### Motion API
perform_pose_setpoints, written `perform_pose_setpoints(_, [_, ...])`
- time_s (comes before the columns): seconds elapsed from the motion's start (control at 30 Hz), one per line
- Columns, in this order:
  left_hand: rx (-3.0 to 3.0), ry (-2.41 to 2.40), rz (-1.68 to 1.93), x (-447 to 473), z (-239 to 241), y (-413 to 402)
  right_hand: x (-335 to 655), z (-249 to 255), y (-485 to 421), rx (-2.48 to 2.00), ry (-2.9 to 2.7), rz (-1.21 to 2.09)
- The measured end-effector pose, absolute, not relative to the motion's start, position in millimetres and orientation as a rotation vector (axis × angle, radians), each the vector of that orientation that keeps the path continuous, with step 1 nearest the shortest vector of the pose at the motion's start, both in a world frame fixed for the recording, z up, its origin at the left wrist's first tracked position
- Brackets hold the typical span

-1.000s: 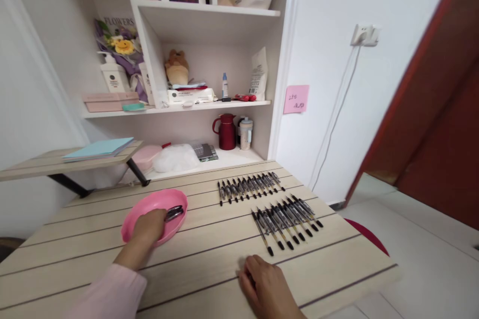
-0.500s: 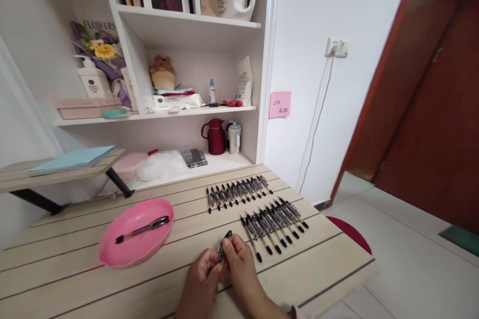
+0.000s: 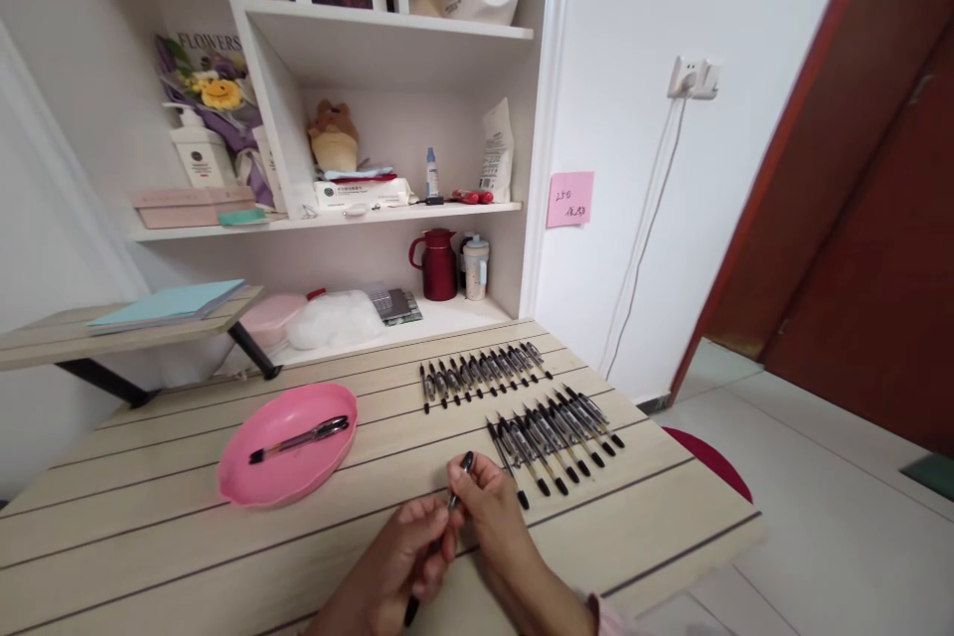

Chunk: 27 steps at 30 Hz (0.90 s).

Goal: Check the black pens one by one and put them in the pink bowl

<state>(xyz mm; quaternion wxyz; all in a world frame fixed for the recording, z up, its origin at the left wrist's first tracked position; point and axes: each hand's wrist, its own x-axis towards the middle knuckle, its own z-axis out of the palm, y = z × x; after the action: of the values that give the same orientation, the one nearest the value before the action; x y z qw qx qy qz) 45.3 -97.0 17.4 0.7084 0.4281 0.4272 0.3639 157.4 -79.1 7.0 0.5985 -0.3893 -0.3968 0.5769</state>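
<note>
A black-and-clear pen [image 3: 454, 497] is held slantwise above the table by both hands. My right hand [image 3: 488, 507] pinches its upper part, with the black tip end poking out past the thumb. My left hand [image 3: 417, 542] is closed around the lower part, and a black end shows beneath its fingers. Just beyond my right hand lies a slanted row of similar pens [image 3: 556, 432]. Another row of pens [image 3: 481, 373] is farther back. To the left, a pink tray [image 3: 287, 487] carries a few pens [image 3: 302, 439].
A small raised stand [image 3: 45, 343] with blue paper [image 3: 168, 303] is at the left. White shelves [image 3: 388, 25] rise behind the table, holding a red jug [image 3: 437, 263] and a cup [image 3: 475, 268]. Beyond the table's right edge is a red round seat [image 3: 708, 462].
The view has shifted slightly. My left hand has turned on the pen, whose lower black end now shows below it. Both hands stay together; the rows and tray look the same.
</note>
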Motion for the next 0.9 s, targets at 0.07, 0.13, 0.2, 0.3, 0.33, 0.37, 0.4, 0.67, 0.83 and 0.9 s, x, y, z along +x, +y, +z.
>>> perform_pose_setpoints(0.07, [0.874,0.877,0.745,43,22,-98,158,11,-82,-0.806,-0.859,1.457])
perform_pose_setpoints(0.13, [0.846,0.847,0.739,41,26,-98,158,13,-82,-0.718,-0.790,1.511])
perform_pose_setpoints(0.2, [0.860,0.831,0.776,40,26,-97,158,13,-82,-0.686,-0.749,1.518])
perform_pose_setpoints(0.3, [0.919,0.863,0.837,40,23,-96,158,9,-80,-0.771,-0.792,1.458])
perform_pose_setpoints(0.33, [0.927,0.877,0.841,40,22,-96,158,8,-80,-0.795,-0.814,1.448])
perform_pose_setpoints(0.37, [0.917,0.881,0.833,39,22,-96,158,7,-80,-0.798,-0.829,1.454])
perform_pose_setpoints(0.4, [0.890,0.869,0.813,38,23,-96,158,7,-80,-0.779,-0.832,1.475])
perform_pose_setpoints(0.67, [0.874,0.791,0.835,38,23,-98,155,11,-83,-0.679,-0.818,1.499])
perform_pose_setpoints(0.83, [0.918,0.872,0.857,42,18,-99,155,6,-82,-0.735,-0.844,1.463])
perform_pose_setpoints(0.9, [0.820,0.816,0.782,39,23,-99,156,7,-83,-0.654,-0.799,1.561])
